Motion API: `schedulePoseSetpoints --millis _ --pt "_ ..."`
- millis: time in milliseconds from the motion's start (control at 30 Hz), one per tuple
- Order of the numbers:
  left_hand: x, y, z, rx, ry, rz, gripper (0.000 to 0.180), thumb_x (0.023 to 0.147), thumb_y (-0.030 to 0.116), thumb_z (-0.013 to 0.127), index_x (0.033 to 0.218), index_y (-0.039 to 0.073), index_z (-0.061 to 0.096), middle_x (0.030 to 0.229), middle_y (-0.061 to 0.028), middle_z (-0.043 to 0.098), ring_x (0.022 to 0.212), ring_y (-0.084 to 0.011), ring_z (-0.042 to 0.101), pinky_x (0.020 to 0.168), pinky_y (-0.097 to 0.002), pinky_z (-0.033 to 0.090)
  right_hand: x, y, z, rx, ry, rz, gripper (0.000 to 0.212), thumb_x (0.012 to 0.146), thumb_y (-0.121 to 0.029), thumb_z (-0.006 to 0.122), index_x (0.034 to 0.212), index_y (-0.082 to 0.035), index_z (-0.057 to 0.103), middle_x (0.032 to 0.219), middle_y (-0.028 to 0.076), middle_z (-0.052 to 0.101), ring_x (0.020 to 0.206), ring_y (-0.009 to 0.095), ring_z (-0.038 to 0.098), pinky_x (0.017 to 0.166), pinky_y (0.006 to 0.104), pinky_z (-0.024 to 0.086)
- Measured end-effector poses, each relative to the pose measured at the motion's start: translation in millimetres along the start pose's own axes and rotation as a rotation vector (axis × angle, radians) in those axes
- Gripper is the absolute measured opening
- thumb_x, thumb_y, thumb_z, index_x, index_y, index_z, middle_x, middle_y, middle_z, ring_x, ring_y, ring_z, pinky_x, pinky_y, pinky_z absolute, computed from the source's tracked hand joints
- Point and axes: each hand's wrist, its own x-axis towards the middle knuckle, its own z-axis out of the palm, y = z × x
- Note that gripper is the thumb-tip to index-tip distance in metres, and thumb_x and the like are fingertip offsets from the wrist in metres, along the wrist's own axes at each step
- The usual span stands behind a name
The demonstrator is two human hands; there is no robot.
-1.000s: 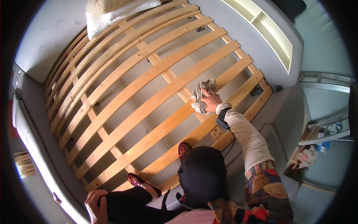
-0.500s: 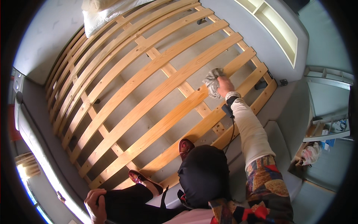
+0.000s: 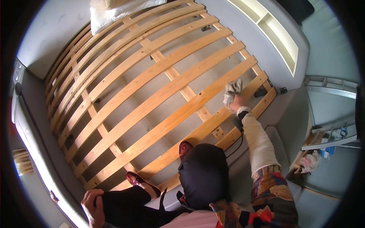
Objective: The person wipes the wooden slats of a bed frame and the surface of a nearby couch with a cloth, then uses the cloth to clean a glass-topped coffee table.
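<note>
Right hand (image 3: 237,102) reaches out over the wooden slatted bed frame (image 3: 152,98), fingers clamped on a crumpled grey cloth (image 3: 232,91). The cloth sits pressed on one of the slats near the frame's right side, close to the grey upholstered side rail (image 3: 266,49). The right forearm wears a light sleeve with a dark band at the wrist.

Left hand (image 3: 93,203) is low at the bottom left, resting on a knee in dark trousers (image 3: 125,201); fingers curled over the knee, holding nothing that I can see.

A foot in a dark red shoe (image 3: 184,148) stands between the slats on the grey base below; a second red shoe (image 3: 137,179) sits on the slats near the frame's lower edge.

A white pillow (image 3: 114,11) lies on the far end of the slats, top of view. A pale open shelf unit (image 3: 273,30) runs beyond the right rail. A metal shelf rack with small items (image 3: 327,133) stands at the right, well apart from the hand.
</note>
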Motion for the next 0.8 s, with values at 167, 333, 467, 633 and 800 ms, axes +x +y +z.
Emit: schedulePoseSetpoints --millis 167,333,467,633,800 --pt "-6.9 -2.4 -4.5 -0.021 0.018 -0.018 0.015 0.083 0.002 0.060 0.091 -0.003 0.071 0.094 -0.0179 0.073 0.088 -0.0325 0.071 0.085 -0.0383 0.055 -46.0 -16.7 40.6 0.082 -0.329 -0.220 0.066 0.070 -0.030 0.072 0.125 0.005 0.062 0.123 0.032 0.066 0.118 0.047 0.062 0.100 0.0503 0.051" --pt "-11.8 -6.0 -2.9 -0.039 0.033 0.008 0.015 0.083 0.003 0.061 0.091 -0.003 0.071 0.094 -0.0184 0.073 0.089 -0.0324 0.071 0.086 -0.0380 0.054 -71.7 -32.5 66.0 0.068 -0.316 -0.383 0.062 0.070 -0.031 0.074 0.119 0.007 0.063 0.114 0.034 0.067 0.110 0.048 0.064 0.095 0.0487 0.052" --pt "-13.7 -5.7 -3.3 -0.041 0.050 -0.008 0.015 0.082 0.003 0.060 0.091 -0.003 0.071 0.094 -0.0187 0.073 0.089 -0.0325 0.071 0.086 -0.0379 0.054 -41.7 3.6 28.7 0.072 0.031 -0.160 0.049 0.073 -0.016 0.070 0.118 0.003 0.064 0.116 0.031 0.067 0.112 0.049 0.063 0.095 0.0495 0.052" --pt "-10.2 -5.3 -3.7 -0.042 0.038 -0.022 0.015 0.082 0.001 0.059 0.091 -0.003 0.071 0.094 -0.0186 0.073 0.089 -0.0322 0.071 0.086 -0.0378 0.054 -4.2 57.2 -11.5 -0.015 0.390 -0.057 0.047 0.081 -0.010 0.070 0.126 -0.002 0.059 0.125 0.028 0.061 0.118 0.049 0.057 0.101 0.0539 0.049" --pt "-5.8 -1.9 -2.7 -0.039 0.027 -0.021 0.016 0.082 0.000 0.059 0.091 -0.003 0.071 0.094 -0.0186 0.073 0.089 -0.0316 0.071 0.086 -0.0376 0.054 6.0 66.8 2.1 -0.055 0.229 -0.040 0.052 0.080 -0.011 0.073 0.129 -0.002 0.057 0.131 0.026 0.059 0.121 0.047 0.056 0.103 0.0528 0.049"
